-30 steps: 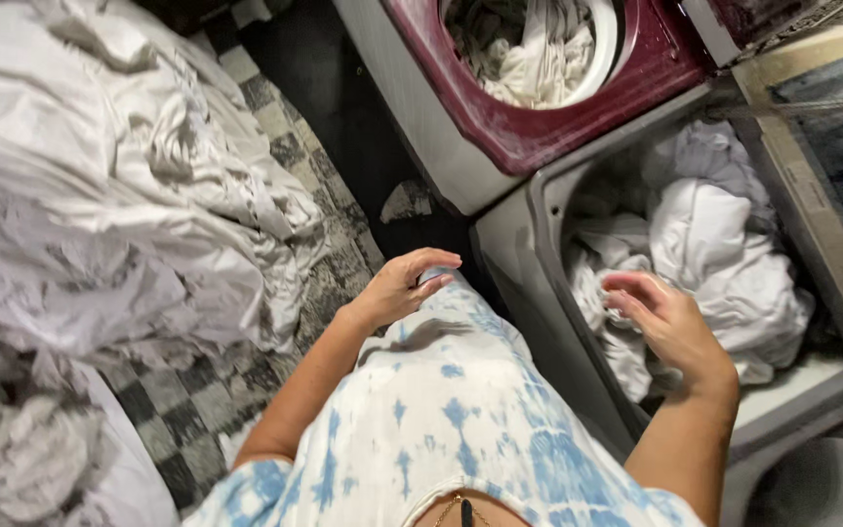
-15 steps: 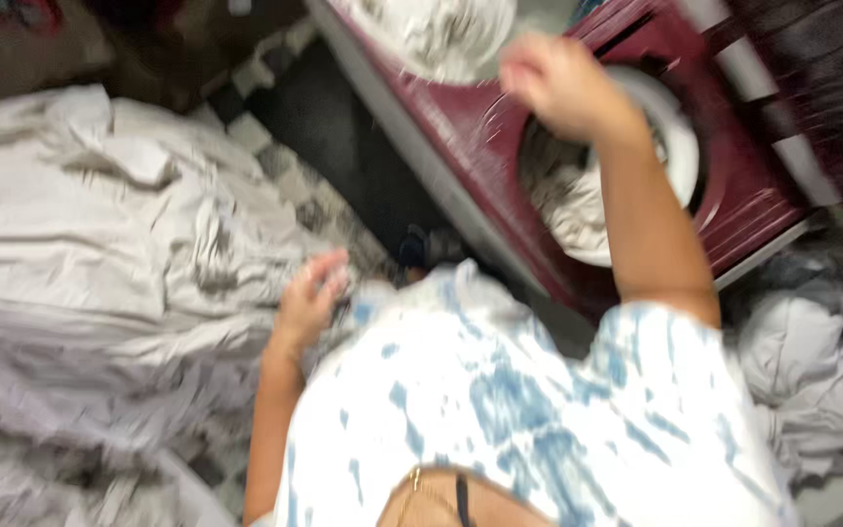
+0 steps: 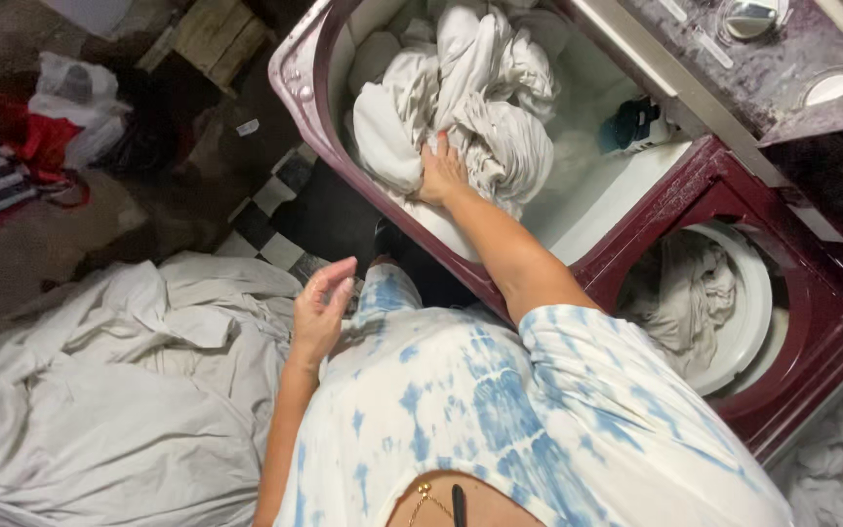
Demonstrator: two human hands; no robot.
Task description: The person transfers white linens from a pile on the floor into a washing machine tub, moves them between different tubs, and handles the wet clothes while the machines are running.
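Note:
My right hand (image 3: 439, 173) reaches into the wash tub of a maroon twin-tub washing machine (image 3: 295, 73) and grips a twisted heap of wet white cloth (image 3: 480, 107) lying in it. My left hand (image 3: 321, 310) hangs open and empty beside my hip, above the edge of a pile of white sheets (image 3: 119, 390) on the floor. My blue and white tie-dye top fills the lower middle of the view.
The machine's round spin tub (image 3: 724, 303) at right holds more pale cloth. A checkered floor (image 3: 265, 210) shows between machine and pile. Red and striped bags (image 3: 21, 156) lie at far left. The control panel (image 3: 763, 49) with knobs is at top right.
The view swung left from the grey basket of laundry to the maroon machine. My right hand rose out of the basket, passed over the spin tub, and now grips cloth in the wash tub.

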